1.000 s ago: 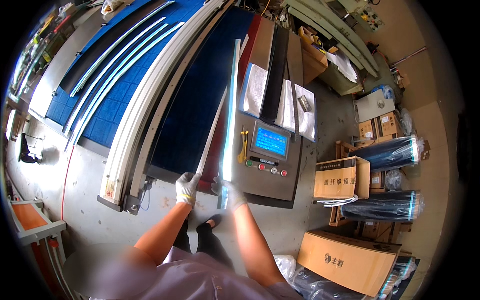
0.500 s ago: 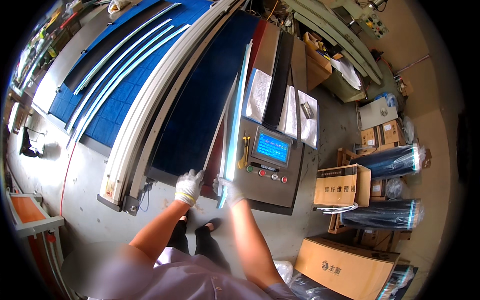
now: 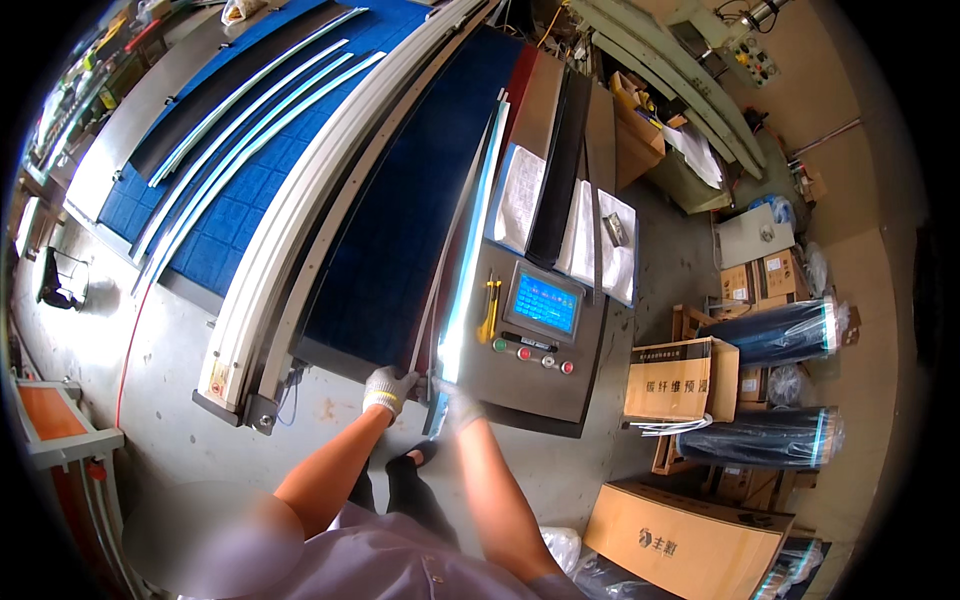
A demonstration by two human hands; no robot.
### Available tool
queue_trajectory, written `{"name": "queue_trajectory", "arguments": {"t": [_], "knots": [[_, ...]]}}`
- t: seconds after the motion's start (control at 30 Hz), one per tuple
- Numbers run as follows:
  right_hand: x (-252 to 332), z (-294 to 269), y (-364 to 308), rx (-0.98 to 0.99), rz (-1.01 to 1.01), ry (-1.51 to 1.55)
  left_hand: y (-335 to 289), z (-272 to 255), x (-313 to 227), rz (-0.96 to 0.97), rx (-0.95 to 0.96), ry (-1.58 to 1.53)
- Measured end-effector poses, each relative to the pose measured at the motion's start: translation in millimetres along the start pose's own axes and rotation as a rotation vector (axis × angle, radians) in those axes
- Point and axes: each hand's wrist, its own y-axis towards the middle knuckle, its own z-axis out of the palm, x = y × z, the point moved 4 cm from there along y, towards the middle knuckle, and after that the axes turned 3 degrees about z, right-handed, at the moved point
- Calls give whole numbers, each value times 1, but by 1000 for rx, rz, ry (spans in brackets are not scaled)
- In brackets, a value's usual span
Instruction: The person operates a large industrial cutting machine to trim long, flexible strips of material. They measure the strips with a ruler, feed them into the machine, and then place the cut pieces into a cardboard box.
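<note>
A long, narrow light-blue and white strip (image 3: 470, 250) runs lengthwise over the cutting machine's right side, its near end past the front edge. My right hand (image 3: 461, 408), in a pale glove and blurred, is closed on that strip near its near end. Just left of it, my left hand (image 3: 387, 391), in a white knit glove, has its fingers pinched at the near end of a thin dark strip (image 3: 440, 255) that lies alongside. The two hands are close together. The blue-black machine bed (image 3: 385, 230) lies beyond my left hand.
Right of the strips is a control panel with a blue screen (image 3: 545, 300), buttons, and yellow-handled tweezers (image 3: 489, 312). A long white beam (image 3: 300, 200) crosses the bed at left. Several strips lie on the far blue bed (image 3: 225, 225). Cardboard boxes (image 3: 685, 535) and wrapped dark rolls (image 3: 770, 330) stand right.
My left hand has moved right and slightly toward me, up to the strips. The thin strip's near end has shifted right, nearer the light-blue one. My right hand has dropped slightly.
</note>
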Motion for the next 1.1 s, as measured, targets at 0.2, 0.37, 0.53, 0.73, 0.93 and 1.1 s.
{"name": "queue_trajectory", "arguments": {"t": [0.2,0.37,0.53,0.73,0.93,1.1], "knots": [[2,-21,-2,-279,-191,-299,-31,6,-37,201,125,49],[22,3,-29,-513,-392,-741,-44,19,-49,175,78,83],[16,1,-24,-731,-562,-801,-49,28,-78,185,185,32],[5,-23,-21,-426,-411,-401,-50,34,-40,158,290,-236],[8,-16,-46,-113,-250,-35,-85,30,-6,82,557,-177],[0,-2,-55,15,-185,9,-86,24,18,268,718,240]]}}
